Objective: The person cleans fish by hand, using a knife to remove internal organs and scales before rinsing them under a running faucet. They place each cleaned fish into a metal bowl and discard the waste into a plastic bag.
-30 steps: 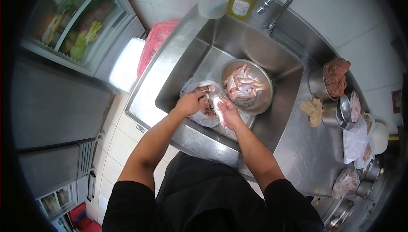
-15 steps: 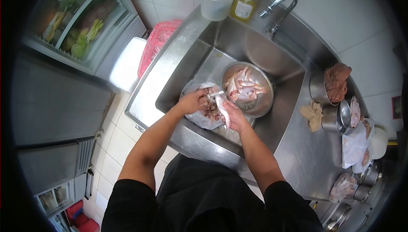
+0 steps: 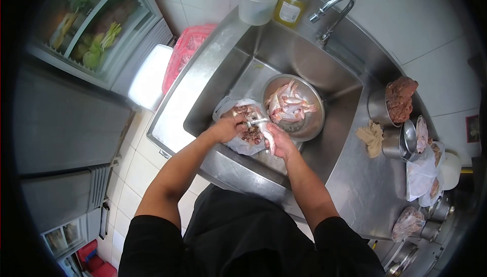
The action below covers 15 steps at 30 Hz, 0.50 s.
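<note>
In the sink [image 3: 335, 119], my right hand [image 3: 282, 141] is wrapped round a pale silvery fish [image 3: 268, 138], held at a slant with its tail end toward me. My left hand [image 3: 227, 128] is closed on a slim silvery tool [image 3: 257, 121] reaching across to the fish's upper end; I cannot tell its exact kind. Under both hands lies an open white plastic bag [image 3: 223, 108] with brownish-red fish scraps [image 3: 252, 136] in it. Just beyond my right hand, a round metal bowl [image 3: 318, 124] holds several pale pinkish fish [image 3: 291, 103].
A faucet [image 3: 335, 10], a yellow soap bottle [image 3: 290, 7] and a translucent tub [image 3: 259, 0] stand behind the sink. On the right counter are a pot [image 3: 378, 107] heaped with brown-red meat [image 3: 401, 99], a tan cloth [image 3: 371, 137] and bagged food [image 3: 408, 223]. A red basket [image 3: 185, 53] sits left.
My left hand has drawn slightly back toward me, and the silvery tool now lies more level against the fish. The fish has tilted slightly in my right hand.
</note>
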Motion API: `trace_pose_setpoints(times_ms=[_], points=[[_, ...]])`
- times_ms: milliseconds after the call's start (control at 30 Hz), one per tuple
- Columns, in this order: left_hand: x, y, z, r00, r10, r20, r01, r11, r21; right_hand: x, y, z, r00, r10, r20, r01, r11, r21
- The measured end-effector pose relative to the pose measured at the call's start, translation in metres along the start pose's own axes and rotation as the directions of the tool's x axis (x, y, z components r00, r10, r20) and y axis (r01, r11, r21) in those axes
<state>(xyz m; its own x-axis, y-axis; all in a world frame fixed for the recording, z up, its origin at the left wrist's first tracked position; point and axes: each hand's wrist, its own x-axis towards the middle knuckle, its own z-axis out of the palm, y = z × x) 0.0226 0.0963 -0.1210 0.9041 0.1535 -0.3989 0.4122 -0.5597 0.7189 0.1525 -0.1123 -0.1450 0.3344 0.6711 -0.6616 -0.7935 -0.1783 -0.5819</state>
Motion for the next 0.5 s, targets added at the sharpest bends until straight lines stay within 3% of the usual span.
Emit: trace_pose_setpoints(times_ms=[67, 167, 267, 367, 400, 500], points=[[-0.005, 0.008, 0.002, 0.995, 0.05, 0.088, -0.06, 0.991, 0.116, -0.003, 0.0, 0.005, 0.997, -0.049, -0.052, 0.046, 0.998, -0.047], [-0.005, 0.026, -0.012, 0.975, -0.219, -0.039, 0.222, 0.964, 0.148, 0.004, 0.005, 0.01, 0.989, -0.108, -0.106, 0.096, 0.989, -0.113], [-0.009, 0.023, 0.006, 0.987, -0.158, -0.024, 0.159, 0.961, 0.226, 0.01, 0.012, 0.008, 0.967, -0.191, -0.168, 0.166, 0.974, -0.152], [-0.021, 0.032, 0.007, 0.99, -0.105, 0.094, 0.076, 0.96, 0.268, 0.025, 0.03, -0.008, 0.94, -0.258, -0.223, 0.219, 0.958, -0.186], [-0.014, 0.02, 0.009, 0.994, -0.088, 0.068, 0.072, 0.975, 0.212, 0.03, 0.034, -0.013, 0.93, -0.281, -0.237, 0.237, 0.951, -0.199], [-0.002, 0.016, 0.007, 0.978, -0.207, -0.01, 0.207, 0.968, 0.144, 0.024, 0.028, -0.014, 0.928, -0.254, -0.271, 0.162, 0.933, -0.321]])
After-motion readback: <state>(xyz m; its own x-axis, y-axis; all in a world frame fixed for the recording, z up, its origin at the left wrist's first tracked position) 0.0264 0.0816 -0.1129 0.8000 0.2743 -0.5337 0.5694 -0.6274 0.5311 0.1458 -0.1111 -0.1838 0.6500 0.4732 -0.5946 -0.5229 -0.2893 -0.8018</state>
